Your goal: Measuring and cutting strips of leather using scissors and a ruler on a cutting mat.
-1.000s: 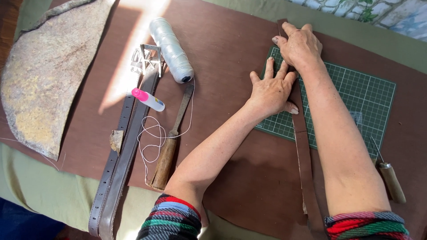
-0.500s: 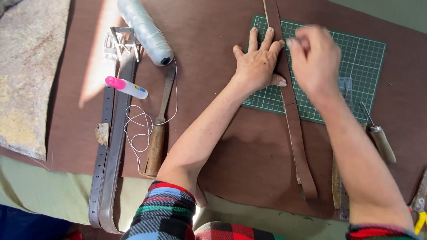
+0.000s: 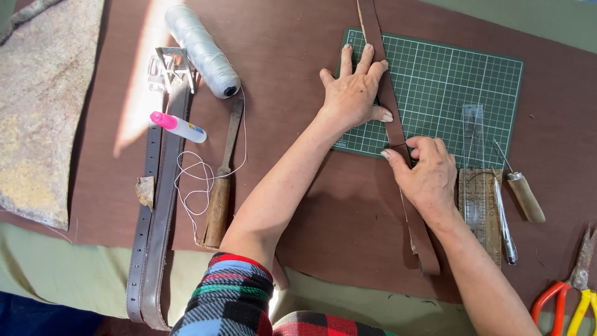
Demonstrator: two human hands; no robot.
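Your left hand (image 3: pixel 353 93), fingers spread, flattens the long brown leather strap (image 3: pixel 390 118) on the green gridded cutting mat (image 3: pixel 448 74) while your right hand (image 3: pixel 426 174) pinches its limp, pliable middle.

The leather strap (image 3: pixel 393 124) is long, narrow and brown. It lies flat, almost lengthwise away from the person, a little slanted, across the left part of the green cutting mat (image 3: pixel 435 93) with a white grid. Its far end leaves the picture at the top; its near end (image 3: pixel 428 258) lies past the mat on the brown sheet, with a rough, pale edge. Both hands press on it.
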